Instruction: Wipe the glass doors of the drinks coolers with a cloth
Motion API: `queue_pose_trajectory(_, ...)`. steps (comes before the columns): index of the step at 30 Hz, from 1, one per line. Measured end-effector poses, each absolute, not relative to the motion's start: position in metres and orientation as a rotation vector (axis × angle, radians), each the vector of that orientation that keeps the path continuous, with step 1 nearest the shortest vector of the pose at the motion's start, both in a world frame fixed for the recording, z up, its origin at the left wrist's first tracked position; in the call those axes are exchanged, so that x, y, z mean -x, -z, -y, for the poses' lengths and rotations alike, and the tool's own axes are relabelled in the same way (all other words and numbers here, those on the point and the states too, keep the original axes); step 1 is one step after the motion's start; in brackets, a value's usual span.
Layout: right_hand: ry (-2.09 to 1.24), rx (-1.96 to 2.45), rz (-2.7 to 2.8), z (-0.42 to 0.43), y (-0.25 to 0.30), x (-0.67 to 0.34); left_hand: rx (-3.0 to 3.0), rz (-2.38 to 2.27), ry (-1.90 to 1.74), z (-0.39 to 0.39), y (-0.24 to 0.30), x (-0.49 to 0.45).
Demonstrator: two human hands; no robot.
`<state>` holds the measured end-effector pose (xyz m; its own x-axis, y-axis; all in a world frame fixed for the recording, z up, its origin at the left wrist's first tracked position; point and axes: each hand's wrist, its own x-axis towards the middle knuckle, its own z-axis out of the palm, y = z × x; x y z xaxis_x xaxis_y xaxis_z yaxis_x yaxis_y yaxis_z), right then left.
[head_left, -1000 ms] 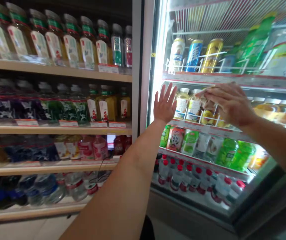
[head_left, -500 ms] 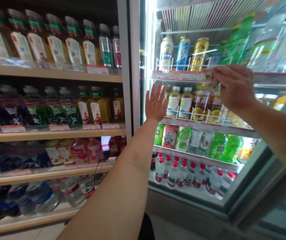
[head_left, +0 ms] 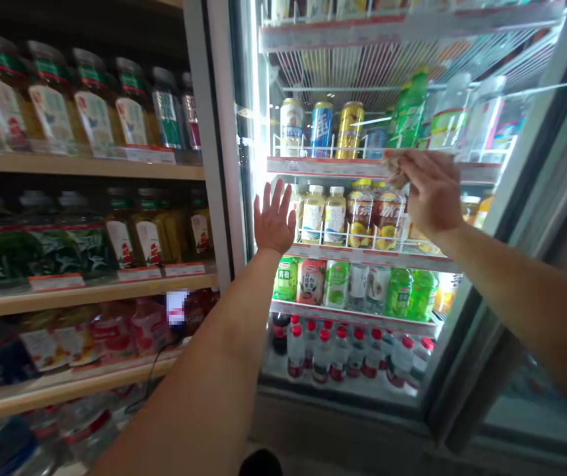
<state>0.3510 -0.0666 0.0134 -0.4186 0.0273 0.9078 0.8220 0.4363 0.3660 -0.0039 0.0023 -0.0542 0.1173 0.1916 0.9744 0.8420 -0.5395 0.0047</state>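
Observation:
My left hand [head_left: 273,221] is spread flat against the glass door of a lit drinks cooler, fingers pointing up, near its left edge. My right hand [head_left: 435,188] is closed on a crumpled greyish-brown cloth [head_left: 396,169], pressed to the glass farther right. Behind the pane, in front of the cloth, runs the shelf edge [head_left: 323,167] below a row of cans. Bottles of brown tea [head_left: 361,215] stand a little below and left of the cloth. Part of the cloth is hidden under my fingers.
To the left, an open shelf unit [head_left: 85,165] holds rows of bottled drinks. A metal frame [head_left: 214,132] separates it from the cooler. Red-capped water bottles [head_left: 323,357] stand at the cooler's bottom. Another glass-fronted section [head_left: 536,403] lies at the right.
The view has shifted right and up, so more of the upper cooler shows. My left hand stays flat on the glass; my right hand still holds the cloth, slightly lower against the shelf edge.

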Motion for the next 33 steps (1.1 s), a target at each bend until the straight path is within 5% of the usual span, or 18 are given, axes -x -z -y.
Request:
queue_pose_trajectory(4,1.196,0.543,2.050,0.078,0.028,-0.346,1.828,0.993,1.464,-0.004,0.054,0.005)
queue_pose_trajectory(11,1.213,0.727,1.658,0.084,-0.008,-0.390,1.825,1.003,1.465,-0.004,0.054,0.004)
queue_pose_trajectory(17,1.250,0.675,1.953,0.097,0.046,-0.400,1.810,1.023,1.458,-0.002,0.053,0.004)
queue_pose_trajectory(33,1.158,0.823,1.619,0.109,0.034,-0.459,1.810,1.011,1.493,0.000,0.052,0.002)
